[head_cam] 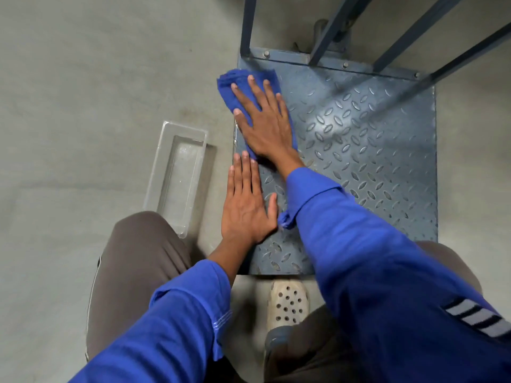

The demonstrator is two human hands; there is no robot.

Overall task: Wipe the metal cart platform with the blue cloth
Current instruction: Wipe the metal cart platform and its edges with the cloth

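I judge the wipe as under way: my right hand point(265, 120) presses flat on the blue cloth point(235, 87) at the platform point(373, 150) corner beyond my left hand point(246, 203), which rests open and empty, leaving the area right of both hands to cover.

Cart platform point(373, 150) lies on the floor point(69, 92), frame uprights point(326, 31) at its far edge. Cloth point(235, 87) on the platform's far-left corner, under the right hand point(265, 125). Left hand point(246, 205) flat on the near-left edge. Tray point(177, 178) on the floor, left of the platform.
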